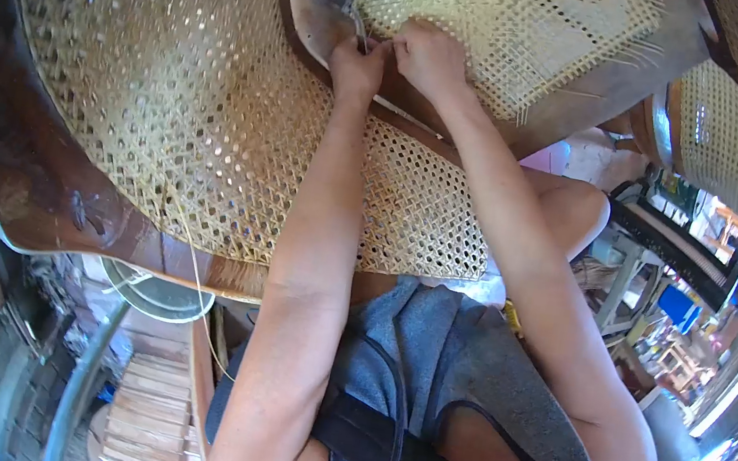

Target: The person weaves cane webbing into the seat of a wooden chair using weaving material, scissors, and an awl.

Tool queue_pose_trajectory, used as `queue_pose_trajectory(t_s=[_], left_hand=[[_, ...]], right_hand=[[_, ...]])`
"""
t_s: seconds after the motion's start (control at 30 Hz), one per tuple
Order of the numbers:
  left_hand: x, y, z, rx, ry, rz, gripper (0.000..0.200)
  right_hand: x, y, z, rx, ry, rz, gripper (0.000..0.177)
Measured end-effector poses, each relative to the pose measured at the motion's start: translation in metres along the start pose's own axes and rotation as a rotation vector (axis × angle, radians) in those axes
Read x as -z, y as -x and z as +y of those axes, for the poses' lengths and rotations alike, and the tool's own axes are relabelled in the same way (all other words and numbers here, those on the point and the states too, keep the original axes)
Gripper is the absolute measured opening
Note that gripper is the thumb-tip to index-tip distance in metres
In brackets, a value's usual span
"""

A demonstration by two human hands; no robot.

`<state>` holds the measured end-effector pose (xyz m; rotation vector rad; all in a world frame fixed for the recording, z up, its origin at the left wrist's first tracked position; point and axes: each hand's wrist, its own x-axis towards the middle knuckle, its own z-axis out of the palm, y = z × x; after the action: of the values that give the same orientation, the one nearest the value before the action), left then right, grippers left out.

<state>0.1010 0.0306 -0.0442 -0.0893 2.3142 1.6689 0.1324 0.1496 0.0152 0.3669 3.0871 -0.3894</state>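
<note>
A pale woven cane panel [514,23] lies in a wooden frame [591,82], with loose cane ends sticking out along its right side. At the panel's lower left corner, my left hand [357,67] is closed in a pinch, and a thin pale strip [358,27] shows just above its fingers. Close beside it, my right hand [430,60] is curled with its fingertips pressed together at the panel's edge. Whatever the right fingers hold is hidden. Under my forearms spreads a larger woven cane panel [208,92] with a brown wooden rim [70,186].
A loose cane strand [197,253] hangs off the larger panel's lower edge. Below it stand a round basin [159,296] and a slatted wooden piece [152,408]. Another cane-filled frame [718,130] is at the right, above a dark-topped stand [672,243].
</note>
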Motion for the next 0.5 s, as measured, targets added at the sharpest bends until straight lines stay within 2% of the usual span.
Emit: queue_pose_trajectory(t_s=[0.07,0.1,0.23,0.3,0.37,0.43,0.5], left_hand=[[0.0,-0.003,-0.003,-0.04,-0.04,-0.021,0.023],[0.002,0.0,0.001,-0.022,-0.072,-0.038,0.023],[-0.002,-0.002,-0.001,0.035,-0.035,-0.073,0.029],[-0.002,-0.003,-0.001,0.048,-0.045,-0.086,0.029],[0.001,-0.002,0.0,0.072,-0.06,-0.098,0.028],[0.0,-0.002,0.0,0.015,0.029,-0.105,0.025],[0.003,0.002,0.012,0.036,-0.026,-0.102,0.024]], right_hand=[[0.008,0.006,0.023,0.11,-0.358,0.024,0.008],[0.016,0.013,0.025,0.037,-0.37,0.102,0.007],[0.03,0.034,0.045,0.0,-0.331,0.119,0.007],[0.029,0.039,0.051,-0.021,-0.382,-0.006,0.007],[0.029,0.046,0.053,-0.036,-0.388,-0.043,0.008],[0.028,0.05,0.054,-0.052,-0.39,-0.082,0.009],[0.024,0.048,0.047,0.034,-0.407,0.026,0.011]])
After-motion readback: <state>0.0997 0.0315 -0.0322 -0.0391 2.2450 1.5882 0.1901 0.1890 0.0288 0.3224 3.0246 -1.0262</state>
